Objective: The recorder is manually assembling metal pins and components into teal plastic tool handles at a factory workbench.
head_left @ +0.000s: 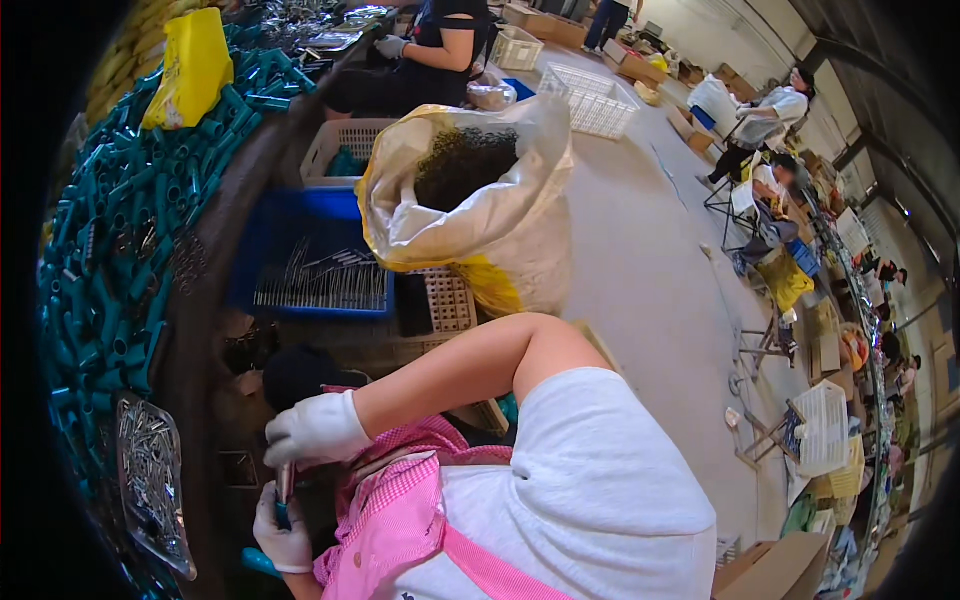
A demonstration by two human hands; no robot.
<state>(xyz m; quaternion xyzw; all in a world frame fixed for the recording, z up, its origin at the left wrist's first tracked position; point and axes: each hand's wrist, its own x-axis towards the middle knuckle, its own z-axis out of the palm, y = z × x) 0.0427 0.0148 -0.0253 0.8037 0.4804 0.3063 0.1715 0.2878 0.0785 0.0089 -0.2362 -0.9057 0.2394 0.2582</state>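
My left hand (280,540), in a white glove, is closed around a teal tube (283,516). A shiny metal piece (286,484) stands at the tube's upper end, and the white-gloved fingers of my right hand (318,430) close over its top. Whether the metal piece and the tube are joined is hidden by my fingers. Just beside my left wrist lies a rounded teal piece (260,562). Left of my hands is a clear tray (180,540) filled with small metal parts (150,460).
Teal tubes (110,250) lie heaped along the left, with a yellow bag (195,70) on top. A blue crate (330,205) holds metal rods (320,285). An open woven sack (540,230) contains dark springy pieces (465,165). Co-workers (455,50) sit farther off.
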